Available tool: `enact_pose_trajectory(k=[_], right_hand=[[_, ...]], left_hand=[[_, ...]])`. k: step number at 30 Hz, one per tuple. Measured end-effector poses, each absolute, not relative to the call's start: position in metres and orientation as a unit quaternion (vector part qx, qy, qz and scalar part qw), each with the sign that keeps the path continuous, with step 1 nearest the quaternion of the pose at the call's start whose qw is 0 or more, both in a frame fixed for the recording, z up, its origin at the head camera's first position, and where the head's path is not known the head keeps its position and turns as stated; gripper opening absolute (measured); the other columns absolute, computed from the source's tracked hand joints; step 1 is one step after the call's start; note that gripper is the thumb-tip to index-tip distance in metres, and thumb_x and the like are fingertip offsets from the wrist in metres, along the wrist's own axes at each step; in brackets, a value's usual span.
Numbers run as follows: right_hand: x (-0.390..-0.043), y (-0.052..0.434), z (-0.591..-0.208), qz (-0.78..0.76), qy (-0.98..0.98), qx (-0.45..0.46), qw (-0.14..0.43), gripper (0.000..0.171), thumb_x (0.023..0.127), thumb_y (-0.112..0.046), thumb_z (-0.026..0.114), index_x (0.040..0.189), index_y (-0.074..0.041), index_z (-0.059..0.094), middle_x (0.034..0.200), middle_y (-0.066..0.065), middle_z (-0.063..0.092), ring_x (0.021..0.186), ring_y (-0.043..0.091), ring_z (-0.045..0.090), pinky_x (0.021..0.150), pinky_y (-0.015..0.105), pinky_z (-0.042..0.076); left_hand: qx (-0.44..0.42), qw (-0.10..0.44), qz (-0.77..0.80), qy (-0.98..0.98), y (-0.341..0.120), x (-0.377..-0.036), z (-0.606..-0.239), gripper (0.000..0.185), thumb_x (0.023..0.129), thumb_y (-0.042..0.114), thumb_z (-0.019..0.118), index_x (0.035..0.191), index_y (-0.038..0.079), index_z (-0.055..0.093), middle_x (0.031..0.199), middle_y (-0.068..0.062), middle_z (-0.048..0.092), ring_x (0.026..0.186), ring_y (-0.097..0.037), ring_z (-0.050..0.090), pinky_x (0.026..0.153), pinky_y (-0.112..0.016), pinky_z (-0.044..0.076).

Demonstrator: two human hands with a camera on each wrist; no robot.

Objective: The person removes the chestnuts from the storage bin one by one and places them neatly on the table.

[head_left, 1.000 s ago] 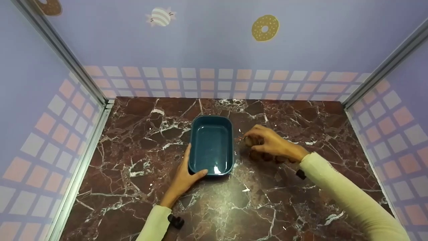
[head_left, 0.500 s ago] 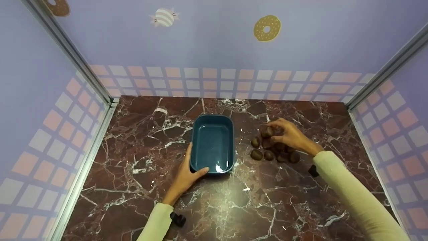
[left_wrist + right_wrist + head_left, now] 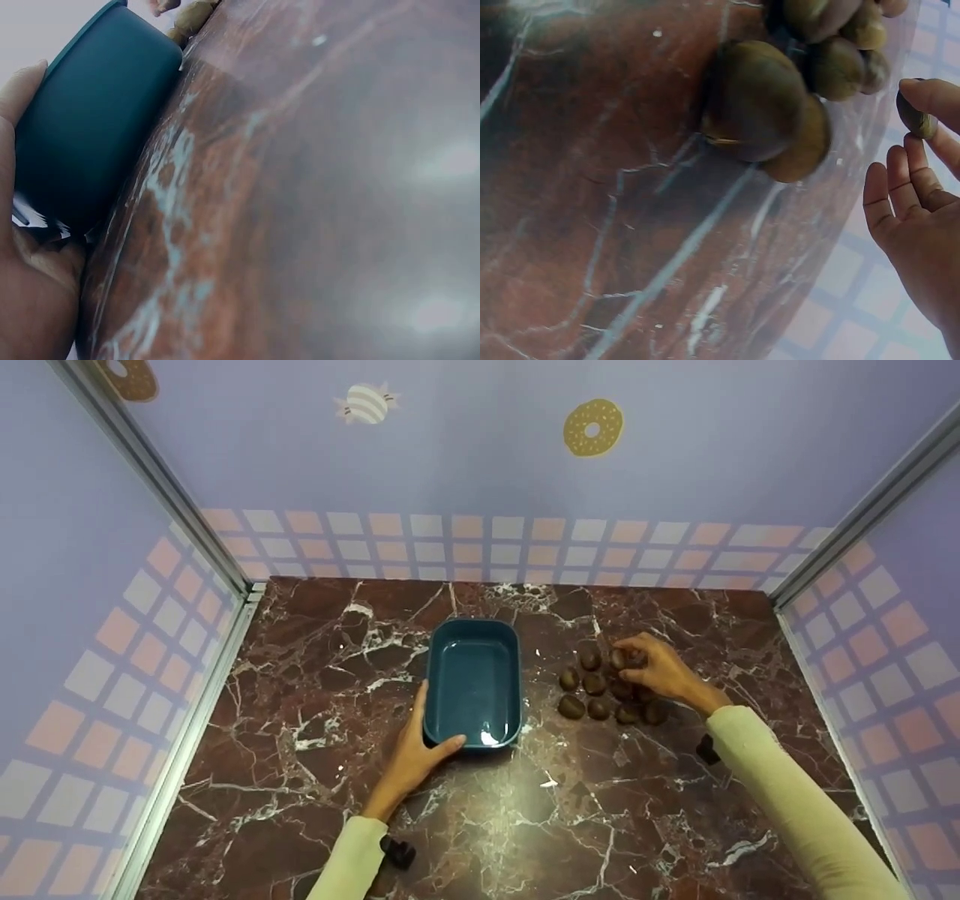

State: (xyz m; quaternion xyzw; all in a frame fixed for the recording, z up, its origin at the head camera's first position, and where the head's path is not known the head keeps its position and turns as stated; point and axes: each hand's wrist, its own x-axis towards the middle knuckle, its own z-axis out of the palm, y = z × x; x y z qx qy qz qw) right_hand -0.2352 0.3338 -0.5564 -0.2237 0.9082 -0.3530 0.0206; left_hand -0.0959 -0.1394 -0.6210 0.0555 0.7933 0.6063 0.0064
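A deep teal rectangular baking dish (image 3: pixel 474 682) stands on the marbled tabletop, its inside bare. My left hand (image 3: pixel 414 750) holds its near left corner, with the thumb over the near rim and the fingers along the left side. Right of the dish lie several brown-olive clams (image 3: pixel 595 684), loosely in rows. My right hand (image 3: pixel 664 669) is over the far right of that group. In the right wrist view its thumb and fingers pinch one dark oval clam (image 3: pixel 915 112). Part of the group is hidden under this hand.
Lilac walls with pink and white checks (image 3: pixel 465 540) enclose the marbled table (image 3: pixel 315 810) at the back and both sides. Metal rails (image 3: pixel 187 720) run along the corners. A strip of tabletop separates the dish from the clams.
My right hand has moved right, away from the dish side. A clam it held half a second ago now lies on the table, and it pinches another. The left hand stays on the dish.
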Motion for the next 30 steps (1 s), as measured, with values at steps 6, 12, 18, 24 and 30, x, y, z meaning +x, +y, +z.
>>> enact_pose_trajectory(k=[6,12,18,24,30], right_hand=[[-0.238,0.342,-0.564,-0.349,0.913,-0.210,0.019,0.046,0.091,0.003,0.086,0.133,0.009,0.071,0.127,0.032,0.067,0.115,0.050,0.064,0.103,0.067,0.050],[-0.242,0.352,-0.569,-0.343,0.919,-0.196,0.019,0.045,0.090,0.003,0.085,0.132,0.009,0.072,0.130,0.034,0.067,0.120,0.052,0.062,0.107,0.069,0.047],[-0.241,0.356,-0.576,-0.354,0.915,-0.188,0.043,0.043,0.090,0.006,0.083,0.131,0.009,0.072,0.123,0.032,0.069,0.115,0.050,0.062,0.104,0.067,0.047],[-0.245,0.357,-0.575,-0.373,0.908,-0.179,0.069,0.040,0.094,0.000,0.082,0.132,0.010,0.072,0.124,0.031,0.069,0.116,0.048,0.063,0.107,0.065,0.046],[-0.247,0.358,-0.572,-0.364,0.909,-0.183,0.085,0.044,0.100,-0.004,0.079,0.139,0.012,0.068,0.130,0.032,0.068,0.117,0.047,0.064,0.106,0.065,0.049]], left_hand=[[0.053,0.000,0.605,0.794,-0.133,-0.090,-0.619,0.118,0.091,0.032,0.092,0.179,0.019,0.015,0.183,-0.008,0.019,0.167,-0.035,0.020,0.133,-0.063,0.016],[0.063,0.001,0.604,0.794,-0.126,-0.091,-0.617,0.119,0.091,0.034,0.092,0.179,0.016,0.013,0.183,-0.009,0.019,0.167,-0.036,0.022,0.132,-0.064,0.018],[0.061,0.007,0.594,0.802,-0.125,-0.089,-0.618,0.120,0.091,0.038,0.092,0.179,0.018,0.013,0.184,-0.010,0.018,0.167,-0.039,0.022,0.132,-0.067,0.018],[0.055,0.007,0.594,0.802,-0.124,-0.088,-0.619,0.119,0.091,0.038,0.092,0.179,0.019,0.013,0.183,-0.010,0.019,0.166,-0.038,0.024,0.131,-0.067,0.019],[0.056,0.005,0.597,0.800,-0.122,-0.088,-0.618,0.119,0.091,0.037,0.092,0.179,0.020,0.014,0.183,-0.010,0.019,0.167,-0.038,0.022,0.132,-0.067,0.017]])
